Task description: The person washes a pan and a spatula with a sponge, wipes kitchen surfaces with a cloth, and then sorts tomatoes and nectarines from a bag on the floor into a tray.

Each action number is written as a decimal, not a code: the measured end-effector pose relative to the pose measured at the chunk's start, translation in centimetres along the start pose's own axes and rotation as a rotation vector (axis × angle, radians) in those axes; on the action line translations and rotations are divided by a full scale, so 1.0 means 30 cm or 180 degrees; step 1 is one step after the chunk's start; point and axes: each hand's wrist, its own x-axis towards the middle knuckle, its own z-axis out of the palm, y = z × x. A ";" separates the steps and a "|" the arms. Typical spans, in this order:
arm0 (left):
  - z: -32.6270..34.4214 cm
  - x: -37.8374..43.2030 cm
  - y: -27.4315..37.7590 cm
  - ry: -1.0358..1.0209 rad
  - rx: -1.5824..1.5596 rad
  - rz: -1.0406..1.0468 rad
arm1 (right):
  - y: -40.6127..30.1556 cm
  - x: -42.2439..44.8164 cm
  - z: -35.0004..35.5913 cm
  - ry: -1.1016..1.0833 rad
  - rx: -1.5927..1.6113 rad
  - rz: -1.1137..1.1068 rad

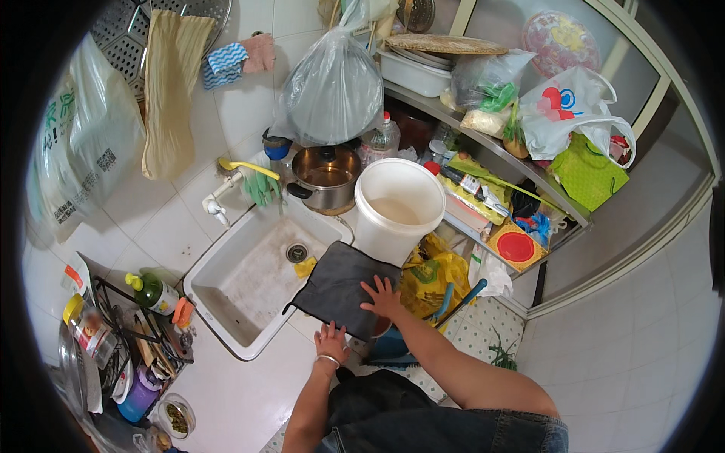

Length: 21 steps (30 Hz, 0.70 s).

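Observation:
A dark grey cloth [346,289] with a black border is spread over the right edge of the white sink [249,355] and the counter beside it. My right hand [382,298] lies palm down on the cloth's right part, fingers spread. At the cloth's near edge rests my left hand [332,343], a bracelet on its wrist; its fingers are apart and the tips meet the border. A yellow sponge [306,267] sits in the sink by the drain [297,253], close to the cloth. Just behind the cloth stands a tall white plastic bucket [376,240].
A lidded steel pot [327,187] stands behind the sink, right of the faucet [215,208]. Left are a green pump bottle [156,294] and a black wire rack [127,334]. Right are a loaded shelf [498,148], yellow plastic bags [431,274] and a blue dustpan [391,346].

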 end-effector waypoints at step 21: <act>-0.349 0.026 -0.099 0.0595 -0.1249 0.0836 | 0.089 -0.217 -1.392 0.1288 0.4224 -0.1118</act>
